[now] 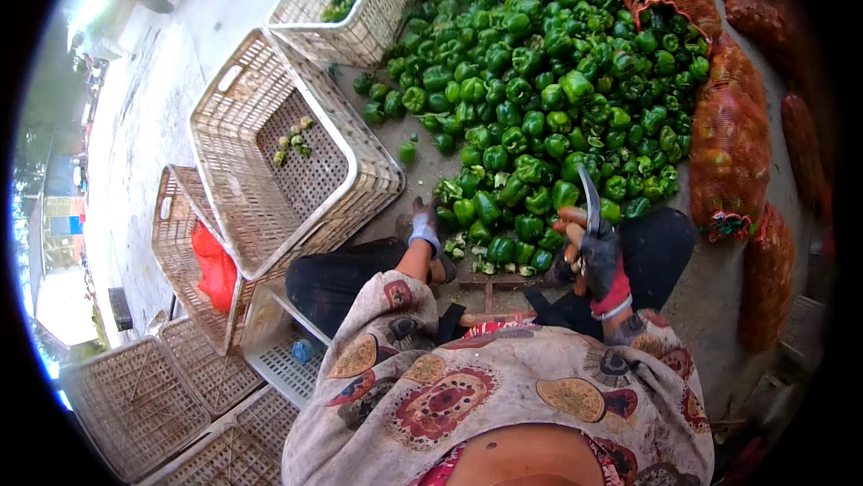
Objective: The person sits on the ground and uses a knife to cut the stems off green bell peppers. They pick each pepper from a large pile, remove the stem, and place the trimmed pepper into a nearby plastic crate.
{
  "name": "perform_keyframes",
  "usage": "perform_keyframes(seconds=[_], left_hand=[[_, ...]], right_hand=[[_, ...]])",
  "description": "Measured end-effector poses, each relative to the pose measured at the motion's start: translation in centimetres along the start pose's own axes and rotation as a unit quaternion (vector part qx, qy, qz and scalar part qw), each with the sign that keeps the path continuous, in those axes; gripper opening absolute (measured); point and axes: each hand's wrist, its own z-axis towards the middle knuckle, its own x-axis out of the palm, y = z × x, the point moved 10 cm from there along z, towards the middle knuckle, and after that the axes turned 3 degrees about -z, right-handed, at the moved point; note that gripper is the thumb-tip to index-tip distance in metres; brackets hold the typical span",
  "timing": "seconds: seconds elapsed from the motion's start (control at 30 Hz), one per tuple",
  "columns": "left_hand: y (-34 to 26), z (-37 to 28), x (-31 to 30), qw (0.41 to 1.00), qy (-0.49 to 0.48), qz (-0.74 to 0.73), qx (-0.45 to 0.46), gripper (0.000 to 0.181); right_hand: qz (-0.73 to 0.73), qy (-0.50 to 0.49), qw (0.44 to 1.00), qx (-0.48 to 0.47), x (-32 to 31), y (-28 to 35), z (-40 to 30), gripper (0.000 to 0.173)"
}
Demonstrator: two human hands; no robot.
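A large heap of green bell peppers [512, 115] lies on the floor before me. My left hand [425, 221], in a light glove with dark fingers, is at the heap's near left edge; whether it holds anything cannot be made out. One loose green pepper [407, 152], blurred, is a little beyond that hand. My right hand [599, 257], in a dark and red glove with bare fingertips, grips a knife with a curved blade [590, 192] pointing up over the near peppers. Cut green pepper scraps [482, 260] lie between my feet.
A large plastic crate [350, 169] at the left holds a few small green pieces. Behind it another crate [323, 26] holds green pieces; a lower crate [182, 263] holds a red mesh bag [214, 270]. Filled red mesh sacks [731, 142] line the right side.
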Motion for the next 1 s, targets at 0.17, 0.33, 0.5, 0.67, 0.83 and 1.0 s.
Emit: perform_keyframes(seconds=[0.17, 0.33, 0.5, 0.67, 0.83, 1.0], left_hand=[[-4.0, 2.9, -8.7, 0.963, -0.263, -0.052, -0.008, 0.079], [-5.0, 12.5, -13.3, 0.936, -0.195, 0.248, -0.159, 0.098], [-1.2, 20.6, -9.0, 0.974, -0.126, 0.187, -0.025, 0.091], [1.0, 20.5, -5.5, 0.961, -0.226, 0.159, -0.034, 0.056], [11.3, 15.3, -2.0, 0.928, -0.325, -0.140, -0.114, 0.070], [-18.6, -1.7, -3.7, 0.816, 0.072, -0.543, 0.187, 0.060]], right_hand=[[-0.069, 0.003, 0.996, 0.054, 0.8, -1.6, 1.3, 0.031], [-0.033, -0.013, 0.992, 0.120, 1.3, -3.2, 3.4, 0.026], [0.011, 0.001, 0.986, 0.165, 2.4, -4.2, 3.4, 0.031], [0.027, 0.018, 0.989, 0.146, 3.5, -2.8, 4.6, 0.036], [0.006, 0.031, 0.994, 0.101, 3.9, -1.3, 4.8, 0.038], [0.032, 0.027, 0.996, -0.073, 5.5, -1.6, 9.4, 0.043]])
